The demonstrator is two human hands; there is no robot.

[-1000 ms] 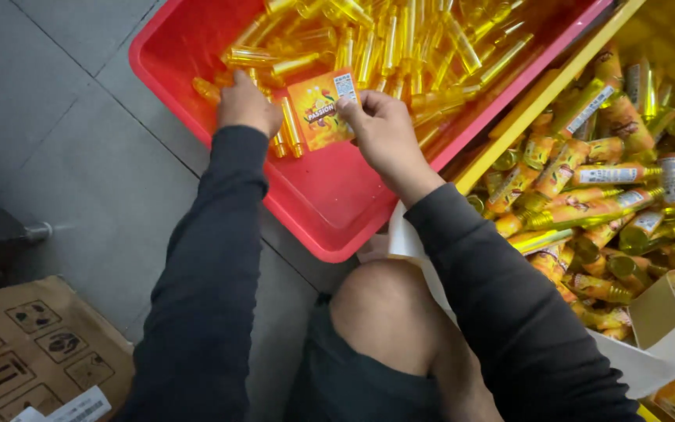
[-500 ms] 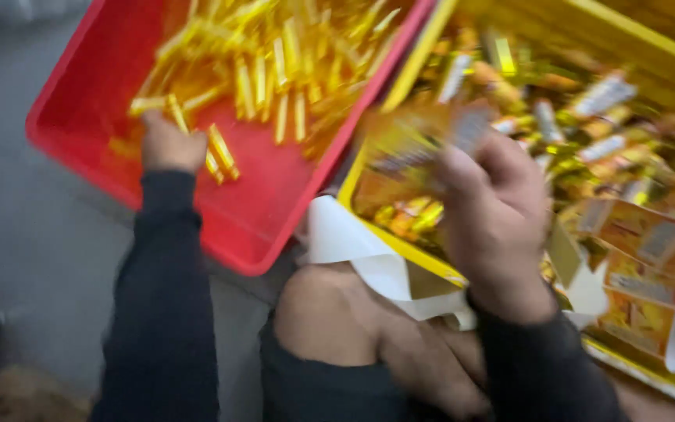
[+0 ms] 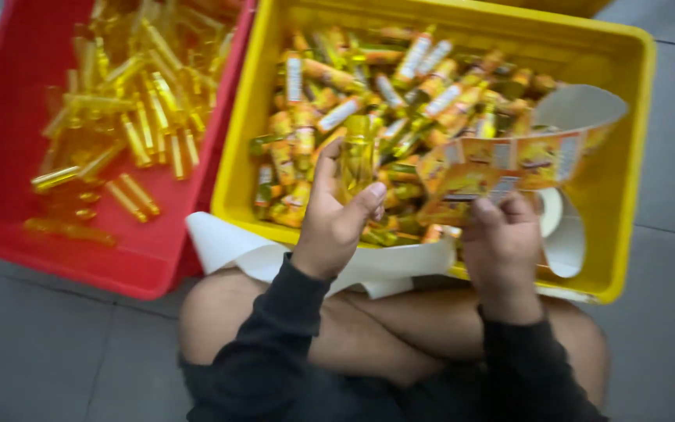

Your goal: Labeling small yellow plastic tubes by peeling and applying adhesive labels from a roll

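Bottle (image 3: 355,160), small, clear, probably light and slippery, sits upright over the yellow bin (image 3: 630,156), left hand (image 3: 336,215) fingers pinching its lower body, while right hand (image 3: 501,242) fingers pinch a label strip (image 3: 509,160).

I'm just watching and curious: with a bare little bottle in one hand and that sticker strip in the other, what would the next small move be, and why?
Probably peeling one label off the sticker strip with the right hand and bringing it to the unlabelled bottle that the left hand holds upright. The bottle is bare, while those in the yellow crate carry labels.
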